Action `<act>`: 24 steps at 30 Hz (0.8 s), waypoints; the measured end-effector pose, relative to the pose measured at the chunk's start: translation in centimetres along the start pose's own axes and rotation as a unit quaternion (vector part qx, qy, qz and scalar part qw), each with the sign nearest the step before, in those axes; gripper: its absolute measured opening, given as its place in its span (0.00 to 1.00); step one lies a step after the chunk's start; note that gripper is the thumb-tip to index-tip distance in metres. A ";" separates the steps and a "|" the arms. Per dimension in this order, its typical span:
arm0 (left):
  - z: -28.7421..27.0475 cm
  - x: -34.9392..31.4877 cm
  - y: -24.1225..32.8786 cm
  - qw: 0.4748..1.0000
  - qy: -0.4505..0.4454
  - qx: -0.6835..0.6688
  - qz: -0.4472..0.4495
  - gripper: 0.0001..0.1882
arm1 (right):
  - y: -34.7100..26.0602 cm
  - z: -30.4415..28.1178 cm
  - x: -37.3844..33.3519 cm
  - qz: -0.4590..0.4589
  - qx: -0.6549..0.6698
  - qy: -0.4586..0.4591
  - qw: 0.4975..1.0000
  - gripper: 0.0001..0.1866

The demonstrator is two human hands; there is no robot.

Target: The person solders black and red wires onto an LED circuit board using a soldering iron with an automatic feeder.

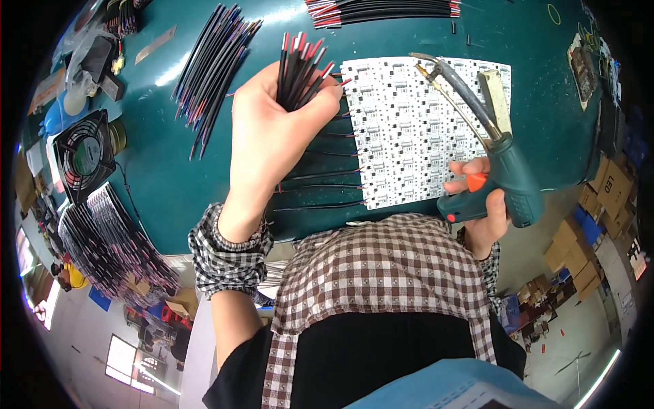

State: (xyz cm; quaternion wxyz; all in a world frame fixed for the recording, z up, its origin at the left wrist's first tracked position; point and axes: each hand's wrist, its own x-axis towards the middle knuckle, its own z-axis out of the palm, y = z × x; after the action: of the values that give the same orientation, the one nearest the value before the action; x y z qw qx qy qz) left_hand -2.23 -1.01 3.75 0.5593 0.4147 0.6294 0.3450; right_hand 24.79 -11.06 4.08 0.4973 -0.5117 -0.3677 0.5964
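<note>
A bunch of short black cables [293, 78] with red and white wire ends stands up out of my left hand [269, 136], whose fingers are wrapped round it. The thumb and fingertips are close to the upper left edge of a white circuit board panel [392, 136] dotted with small black parts. Several black wires [320, 187] run leftward from that edge. In my right hand [489, 221] is a dark green soldering gun [514, 170], gripped by its handle near the red trigger [476, 181]. Its metal tip [424, 68] is over the panel's upper part.
Loose black cables [214, 65] lie in a pile on the green table, left of my left hand. Another row of cables [385, 10] is at the far edge. Leftward are a metal strip [155, 44], a black fan [85, 153] and a large wire bundle [112, 235].
</note>
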 end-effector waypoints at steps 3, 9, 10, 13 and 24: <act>1.0 0.8 -0.3 1.000 -0.005 0.000 0.017 0.07 | -0.1 0.2 0.1 0.044 0.015 0.006 0.999 0.34; 2.8 2.3 -2.5 0.979 0.015 0.179 0.095 0.11 | -0.4 1.2 -0.3 0.028 -0.041 -0.021 0.999 0.37; 2.9 2.5 -2.3 0.979 0.012 0.178 0.094 0.11 | -0.8 1.5 -0.4 0.049 -0.062 -0.012 0.997 0.37; 2.9 2.8 -2.1 0.974 0.004 0.215 0.067 0.11 | -0.9 1.7 -0.5 0.079 -0.091 -0.001 0.993 0.35; 2.5 3.0 -2.1 0.983 -0.020 0.174 0.050 0.09 | -0.5 1.3 -1.2 0.106 -0.076 -0.062 0.990 0.23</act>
State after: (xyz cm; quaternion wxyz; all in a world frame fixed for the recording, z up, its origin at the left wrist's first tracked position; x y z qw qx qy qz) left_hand -0.16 0.78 0.24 0.4728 0.5435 0.6471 0.2495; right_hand 23.60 -12.01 5.14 0.3673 -0.5462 -0.3861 0.6463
